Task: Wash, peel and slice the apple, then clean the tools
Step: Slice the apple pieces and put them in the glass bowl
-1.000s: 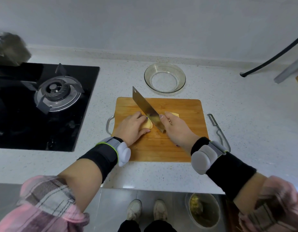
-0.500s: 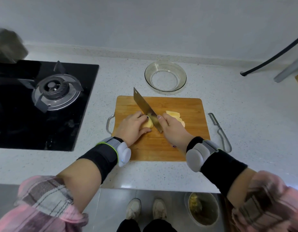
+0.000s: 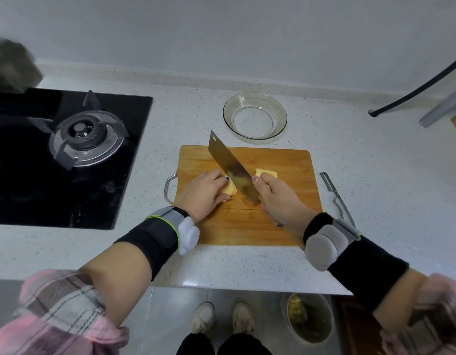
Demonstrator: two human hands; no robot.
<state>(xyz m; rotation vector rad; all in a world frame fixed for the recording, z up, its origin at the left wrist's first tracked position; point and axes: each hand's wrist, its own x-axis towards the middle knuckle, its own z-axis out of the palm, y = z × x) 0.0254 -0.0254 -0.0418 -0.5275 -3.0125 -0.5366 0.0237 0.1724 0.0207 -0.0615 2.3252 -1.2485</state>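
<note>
Wooden board (image 3: pixel 286 226), rectangular w/ rounded corners and a metal loop handle on its left edge, lies on your speckled counter (image 3: pixel 375 175). Your left hand (image 3: pixel 204 193) curls over a peeled, pale-yellow apple piece (image 3: pixel 230 190), fingers bent round its top; most of the piece is hidden under the hand. Your right hand (image 3: pixel 278 201) grips the cleaver (image 3: pixel 232 167), forefinger laid along the flat steel blade; the handle is covered by the hand, can't make it out. Blade is broad and rectangular w/ a small hole near its far corner, angled away to the left, its lower edge down beside the piece; can't tell if it's touching. Cut slices (image 3: pixel 266 172) sit just behind your right hand, partly hidden.

Round glass bowl (image 3: pixel 255 116) stands beyond the board. Thin metal peeler (image 3: pixel 334 196) lies on the counter right of the board. Black glass hob (image 3: pixel 68 155) w/ a round burner sits at left. Both wrists wear black bands w/ grey pods.
</note>
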